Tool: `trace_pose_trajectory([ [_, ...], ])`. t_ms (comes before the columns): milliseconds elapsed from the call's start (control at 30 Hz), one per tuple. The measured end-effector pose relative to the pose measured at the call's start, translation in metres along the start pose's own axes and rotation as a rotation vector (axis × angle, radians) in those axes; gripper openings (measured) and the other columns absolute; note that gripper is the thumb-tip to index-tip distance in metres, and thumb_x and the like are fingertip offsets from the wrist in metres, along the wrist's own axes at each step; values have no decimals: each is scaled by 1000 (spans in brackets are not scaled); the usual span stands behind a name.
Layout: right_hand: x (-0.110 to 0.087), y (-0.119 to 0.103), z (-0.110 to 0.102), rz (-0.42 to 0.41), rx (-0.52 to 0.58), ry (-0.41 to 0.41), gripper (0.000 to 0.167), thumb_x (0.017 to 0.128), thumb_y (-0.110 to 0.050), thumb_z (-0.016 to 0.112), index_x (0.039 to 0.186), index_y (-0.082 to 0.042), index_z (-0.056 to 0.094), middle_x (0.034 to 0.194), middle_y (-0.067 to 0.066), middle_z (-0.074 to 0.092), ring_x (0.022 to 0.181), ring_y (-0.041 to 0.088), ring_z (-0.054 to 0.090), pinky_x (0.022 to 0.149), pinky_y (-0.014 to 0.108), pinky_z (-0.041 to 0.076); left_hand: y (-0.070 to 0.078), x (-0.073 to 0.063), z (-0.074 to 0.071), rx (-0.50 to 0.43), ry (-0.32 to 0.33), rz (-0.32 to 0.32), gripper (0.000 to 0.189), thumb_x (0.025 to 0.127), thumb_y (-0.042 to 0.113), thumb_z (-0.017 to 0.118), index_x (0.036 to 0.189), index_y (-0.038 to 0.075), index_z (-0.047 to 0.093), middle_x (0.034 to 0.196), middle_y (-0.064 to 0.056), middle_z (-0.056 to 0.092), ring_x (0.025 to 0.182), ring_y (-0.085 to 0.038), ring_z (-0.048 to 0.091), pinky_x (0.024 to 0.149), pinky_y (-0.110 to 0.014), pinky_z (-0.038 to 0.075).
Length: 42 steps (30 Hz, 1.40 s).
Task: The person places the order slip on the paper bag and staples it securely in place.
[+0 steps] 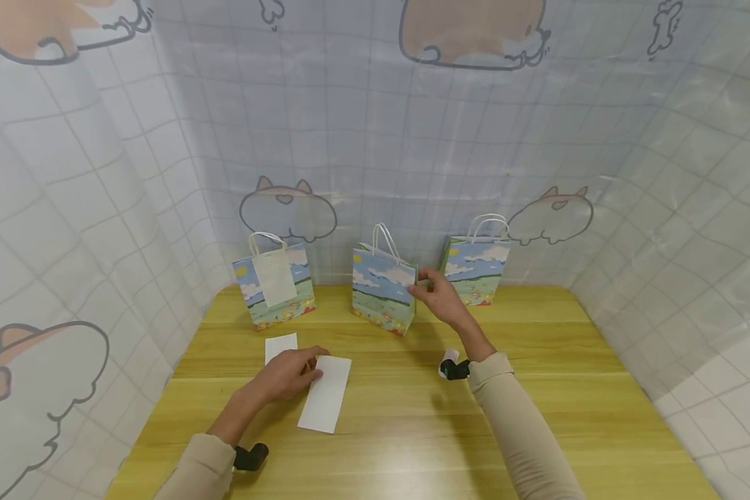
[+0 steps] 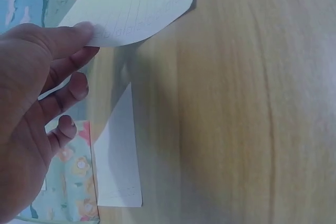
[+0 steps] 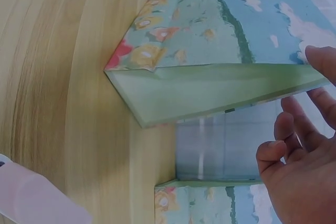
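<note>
Between the thumb and fingertips of my left hand (image 1: 287, 375) is a white paper slip (image 1: 326, 394); faint lined printing shows on it in the left wrist view. A second white slip (image 2: 118, 153) lies on the table under that hand. My right hand (image 1: 437, 295) pinches the side edge of the middle paper gift bag (image 1: 381, 288), thumb on the front and fingers behind. This bag is printed with sky, meadow and flowers, stands angled on the table, and its green side panel (image 3: 184, 87) faces the right wrist camera.
A matching gift bag (image 1: 306, 278) stands at left with a white slip (image 1: 275, 278) on its front. Another gift bag (image 1: 478, 267) stands at right. A small pinkish-white object (image 3: 39, 195) lies near my right wrist. Behind the wooden table (image 1: 400, 444) hangs a patterned curtain (image 1: 362, 139).
</note>
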State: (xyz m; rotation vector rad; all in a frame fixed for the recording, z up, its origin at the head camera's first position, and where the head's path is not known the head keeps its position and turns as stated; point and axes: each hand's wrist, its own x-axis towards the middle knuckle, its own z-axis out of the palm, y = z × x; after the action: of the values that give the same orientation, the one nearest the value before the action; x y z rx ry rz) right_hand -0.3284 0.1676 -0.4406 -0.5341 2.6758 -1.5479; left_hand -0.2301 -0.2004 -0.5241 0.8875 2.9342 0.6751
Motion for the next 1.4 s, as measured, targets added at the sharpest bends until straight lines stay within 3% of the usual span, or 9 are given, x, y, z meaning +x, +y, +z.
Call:
trace_pose_trajectory([
  [167, -1, 0, 0, -3, 10, -3, 43, 102, -37, 61, 134, -10, 53, 139, 13, 52, 115, 31, 57, 90, 48, 48, 2, 2, -1, 10, 35, 4, 32, 97, 22, 68, 128, 16, 66, 88, 9, 68, 74, -5, 61, 68, -30, 51],
  [633, -8, 2, -1, -29, 9, -27, 28, 103, -32, 59, 122, -11, 57, 134, 13, 56, 108, 29, 57, 83, 43, 45, 13, 7, -7, -22, 82, 28, 26, 98, 25, 68, 122, 17, 70, 91, 8, 73, 73, -1, 62, 65, -25, 50],
  [867, -14, 4, -3, -51, -6, -50, 29, 103, -35, 59, 123, -13, 59, 129, 9, 58, 107, 27, 57, 83, 43, 47, 22, 12, -9, 9, 155, 92, 21, 99, 30, 66, 115, 18, 73, 85, 12, 69, 69, 2, 57, 63, -23, 48],
  [1067, -18, 5, -2, -80, -11, -77, 22, 104, -34, 57, 108, -13, 57, 110, 7, 58, 91, 26, 51, 74, 41, 41, 32, 14, -11, 8, 199, 127, 15, 99, 29, 66, 108, 20, 74, 80, 16, 65, 65, 3, 52, 60, -22, 44],
  [1233, -23, 5, -1, -80, -25, -81, 22, 104, -36, 58, 110, -14, 61, 109, 5, 61, 95, 30, 55, 76, 42, 42, 38, 16, -13, 27, 238, 119, 12, 97, 30, 69, 106, 23, 75, 82, 15, 66, 69, 3, 55, 67, -26, 48],
  [1400, -27, 3, -1, -90, -22, -94, 25, 104, -37, 57, 109, -12, 62, 113, 7, 62, 100, 31, 55, 78, 43, 43, 45, 20, -14, 57, 345, 117, 11, 95, 31, 71, 102, 25, 76, 83, 14, 68, 71, -1, 57, 74, -35, 47],
])
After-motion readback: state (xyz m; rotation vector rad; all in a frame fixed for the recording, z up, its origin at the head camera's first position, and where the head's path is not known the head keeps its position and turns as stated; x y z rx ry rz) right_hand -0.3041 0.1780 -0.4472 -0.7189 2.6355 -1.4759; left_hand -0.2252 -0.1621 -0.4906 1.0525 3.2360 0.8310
